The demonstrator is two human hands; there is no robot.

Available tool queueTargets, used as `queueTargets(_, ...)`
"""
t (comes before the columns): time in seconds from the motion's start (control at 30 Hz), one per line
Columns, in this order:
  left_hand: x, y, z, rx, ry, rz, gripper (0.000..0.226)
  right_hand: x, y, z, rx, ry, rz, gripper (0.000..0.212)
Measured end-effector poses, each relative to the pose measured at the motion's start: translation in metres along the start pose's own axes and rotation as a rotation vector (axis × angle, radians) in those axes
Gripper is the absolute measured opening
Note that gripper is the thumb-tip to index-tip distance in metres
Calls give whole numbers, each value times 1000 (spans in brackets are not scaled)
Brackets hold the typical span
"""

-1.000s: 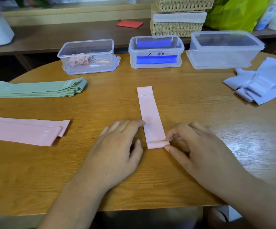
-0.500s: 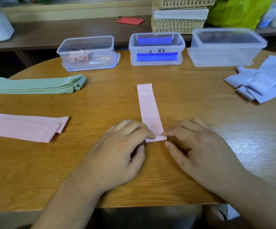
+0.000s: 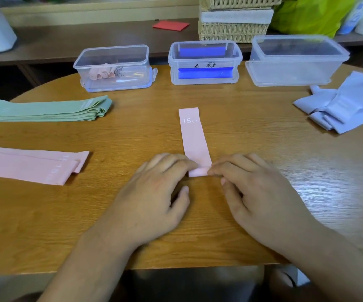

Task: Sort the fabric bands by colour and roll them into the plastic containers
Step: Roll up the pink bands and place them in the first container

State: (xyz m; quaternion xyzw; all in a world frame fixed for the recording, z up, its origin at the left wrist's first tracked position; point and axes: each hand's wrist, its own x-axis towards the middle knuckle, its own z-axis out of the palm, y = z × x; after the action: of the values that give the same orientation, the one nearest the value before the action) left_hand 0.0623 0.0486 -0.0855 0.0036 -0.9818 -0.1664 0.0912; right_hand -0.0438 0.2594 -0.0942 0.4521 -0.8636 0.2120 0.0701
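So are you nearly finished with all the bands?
Not nearly. A few pink rolls sit in the left container, and something blue shows in the middle container. The left hand and right hand pinch the rolled near end of a pink band. The pink stack, green stack and lilac pile lie unrolled, and the right container looks empty.

Pink band [image 3: 194, 138], flat, marked 15 LB, near end rolled
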Motion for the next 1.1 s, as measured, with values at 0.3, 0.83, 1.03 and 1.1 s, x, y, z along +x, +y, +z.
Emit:
queueTargets(0.3, 1, 2, 0, -29, 52, -98, 58, 10, 2, -2, -33, -86, 44, 43)
queueTargets(0.83, 3, -1, 3, 4, 19, -56, 55, 27, 2, 13, -90, -50, 99, 45)
queueTargets(1.03, 4, -2, 1, -11, 16, -73, 60, 30, -4, 9, -60, -4, -11, 39)
queueTargets(1.1, 5, -1, 2, -24, 11, -82, 65, 32, -4, 10, -82, -7, -8, 41)
